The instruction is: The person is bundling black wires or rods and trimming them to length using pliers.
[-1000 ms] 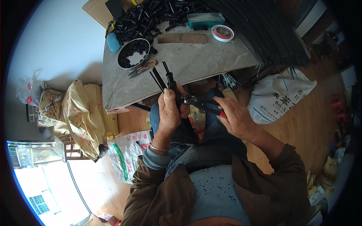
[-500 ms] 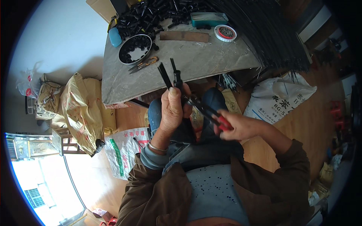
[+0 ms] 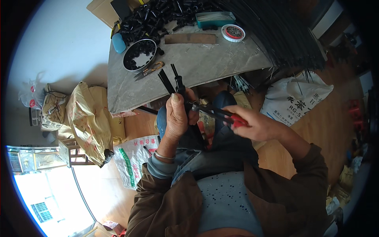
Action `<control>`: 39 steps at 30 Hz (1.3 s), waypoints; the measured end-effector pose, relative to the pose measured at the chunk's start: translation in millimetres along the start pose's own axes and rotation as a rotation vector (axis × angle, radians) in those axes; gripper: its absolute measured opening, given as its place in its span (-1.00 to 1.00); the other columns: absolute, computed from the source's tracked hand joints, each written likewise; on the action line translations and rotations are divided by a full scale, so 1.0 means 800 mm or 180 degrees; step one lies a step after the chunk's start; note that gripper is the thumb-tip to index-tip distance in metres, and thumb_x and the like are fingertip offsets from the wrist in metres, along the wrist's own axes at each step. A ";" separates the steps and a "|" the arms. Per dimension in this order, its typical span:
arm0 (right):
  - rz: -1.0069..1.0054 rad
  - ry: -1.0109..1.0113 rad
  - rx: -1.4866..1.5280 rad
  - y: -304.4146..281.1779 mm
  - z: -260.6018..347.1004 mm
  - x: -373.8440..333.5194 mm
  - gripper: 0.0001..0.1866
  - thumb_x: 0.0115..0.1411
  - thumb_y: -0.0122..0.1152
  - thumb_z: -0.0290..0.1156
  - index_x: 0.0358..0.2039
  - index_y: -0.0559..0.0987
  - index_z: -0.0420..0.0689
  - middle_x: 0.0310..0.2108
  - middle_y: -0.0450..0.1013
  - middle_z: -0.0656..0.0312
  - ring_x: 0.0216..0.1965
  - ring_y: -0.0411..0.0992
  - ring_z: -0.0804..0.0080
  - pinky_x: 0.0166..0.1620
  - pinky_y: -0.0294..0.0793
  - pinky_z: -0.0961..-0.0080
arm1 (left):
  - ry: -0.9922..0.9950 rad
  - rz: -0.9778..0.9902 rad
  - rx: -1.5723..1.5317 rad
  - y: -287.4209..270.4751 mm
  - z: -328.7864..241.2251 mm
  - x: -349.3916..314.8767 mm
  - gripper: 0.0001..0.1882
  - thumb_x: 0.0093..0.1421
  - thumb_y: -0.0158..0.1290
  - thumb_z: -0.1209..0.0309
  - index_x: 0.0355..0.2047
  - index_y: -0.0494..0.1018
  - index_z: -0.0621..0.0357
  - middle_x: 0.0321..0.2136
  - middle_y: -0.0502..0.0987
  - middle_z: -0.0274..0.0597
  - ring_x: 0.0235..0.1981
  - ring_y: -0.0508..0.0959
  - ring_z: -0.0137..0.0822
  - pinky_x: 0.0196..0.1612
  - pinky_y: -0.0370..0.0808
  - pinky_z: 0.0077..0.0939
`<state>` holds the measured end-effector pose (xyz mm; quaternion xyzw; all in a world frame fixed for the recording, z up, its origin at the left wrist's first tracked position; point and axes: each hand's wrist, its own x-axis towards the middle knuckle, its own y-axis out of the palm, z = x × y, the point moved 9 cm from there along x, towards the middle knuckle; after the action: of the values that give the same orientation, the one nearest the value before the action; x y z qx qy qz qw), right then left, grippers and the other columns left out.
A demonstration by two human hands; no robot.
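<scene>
My left hand (image 3: 175, 118) is closed round several thin black rods (image 3: 166, 82), thumb upward, above my lap. A black tubular fitting (image 3: 179, 85) with thinner rods coming out of its top also stands in this grip. My right hand (image 3: 254, 125) is wrapped round the red handles of a pair of pliers (image 3: 213, 112). Their dark jaws meet the work beside the fingers of my left hand; what exactly lies between them is too small to make out. Lower parts of the black rods run down between my knees.
Across the knees stands a grey table (image 3: 221, 65) with a bowl of black parts (image 3: 125, 59), orange-handled snips (image 3: 152, 70), a wooden strip (image 3: 189, 38), a round tub of small metal pieces (image 3: 233, 33) and a teal box (image 3: 216, 19). Black rods (image 3: 276, 43) overhang its right side. Sacks (image 3: 89, 118) stand left.
The rods and fitting in my left hand have tilted slightly left. The pliers have swung to a flatter angle, with my right hand a little higher. The whole view has shifted slightly.
</scene>
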<state>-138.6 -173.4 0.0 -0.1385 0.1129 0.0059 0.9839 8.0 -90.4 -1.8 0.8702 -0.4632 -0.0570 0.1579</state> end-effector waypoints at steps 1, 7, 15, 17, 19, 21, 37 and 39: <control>-0.0628 -0.0750 -0.0180 -0.018 0.024 -0.004 -0.62 0.19 0.12 -0.41 -0.04 0.36 -0.35 -0.26 0.44 0.16 -0.40 0.46 0.49 -0.29 0.44 0.64 | 0.0054 0.0004 -0.0033 -0.001 -0.002 0.000 -0.27 0.14 -0.28 -0.35 -0.35 0.27 0.18 -0.84 0.13 -0.41 -0.87 0.15 -0.54 -0.79 0.14 -0.66; 0.0847 0.0751 0.3351 0.061 -0.037 -0.019 -0.59 0.18 0.18 -0.08 -0.28 0.38 -0.20 -0.63 0.39 0.19 -0.73 0.36 0.49 -0.65 0.34 0.59 | 0.0162 0.0332 0.0099 0.012 -0.004 -0.003 -0.30 0.17 -0.14 -0.27 -0.31 0.31 0.26 -0.79 0.20 -0.42 -0.81 0.18 -0.58 -0.73 0.12 -0.68; 0.0315 0.0434 0.0585 0.005 0.006 -0.003 -0.77 0.16 0.07 -0.50 -0.16 0.40 -0.27 -0.40 0.43 0.29 -0.43 0.43 0.59 -0.37 0.46 0.66 | 0.0098 0.0176 -0.0161 0.002 -0.002 -0.004 -0.28 0.14 -0.15 -0.29 -0.30 0.31 0.26 -0.79 0.20 -0.41 -0.81 0.18 -0.59 -0.74 0.10 -0.68; -0.0075 0.0171 0.0601 -0.012 0.014 -0.007 -0.69 0.25 0.10 -0.28 -0.18 0.41 -0.29 -0.44 0.45 0.23 -0.48 0.44 0.57 -0.42 0.44 0.67 | 0.0094 0.0171 -0.0196 0.002 -0.003 -0.001 -0.26 0.12 -0.16 -0.31 -0.30 0.31 0.26 -0.79 0.19 -0.41 -0.81 0.18 -0.59 -0.74 0.11 -0.68; 0.0371 0.0452 0.1501 0.013 -0.003 -0.016 -0.65 0.25 0.09 -0.19 -0.21 0.41 -0.27 -0.52 0.44 0.21 -0.57 0.43 0.54 -0.49 0.42 0.65 | 0.0073 0.0204 -0.0049 0.007 -0.004 -0.001 -0.22 0.08 -0.20 -0.36 -0.31 0.31 0.26 -0.79 0.20 -0.41 -0.80 0.19 -0.58 -0.73 0.12 -0.68; 0.0837 0.0967 0.2653 0.050 -0.020 -0.027 -0.57 0.23 0.08 -0.02 -0.33 0.40 -0.21 -0.72 0.37 0.19 -0.79 0.35 0.46 -0.67 0.36 0.60 | 0.0053 0.0234 0.0008 0.012 -0.005 -0.004 -0.21 0.08 -0.21 -0.37 -0.31 0.31 0.25 -0.79 0.20 -0.41 -0.80 0.20 -0.58 -0.73 0.12 -0.68; 0.0333 0.0908 0.0904 0.034 -0.015 -0.003 -0.70 0.28 0.06 -0.25 -0.13 0.43 -0.22 -0.55 0.39 0.30 -0.52 0.42 0.54 -0.43 0.38 0.59 | 0.0094 -0.0024 0.0190 0.003 -0.005 -0.002 -0.26 0.19 -0.31 -0.31 -0.32 0.33 0.25 -0.79 0.23 -0.41 -0.80 0.22 -0.58 -0.73 0.12 -0.68; 0.0707 0.1093 0.1281 0.046 -0.001 -0.004 -0.62 0.33 -0.05 -0.17 -0.08 0.40 -0.25 -0.52 0.41 0.25 -0.56 0.44 0.52 -0.45 0.41 0.63 | 0.0043 0.0000 0.0086 0.000 -0.002 0.000 -0.26 0.20 -0.32 -0.31 -0.33 0.33 0.25 -0.78 0.23 -0.41 -0.80 0.22 -0.58 -0.73 0.12 -0.68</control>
<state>-143.6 -138.4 -9.7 0.0738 0.2912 0.0675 0.9514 8.9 -90.1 0.0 0.8727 -0.4628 -0.0449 0.1493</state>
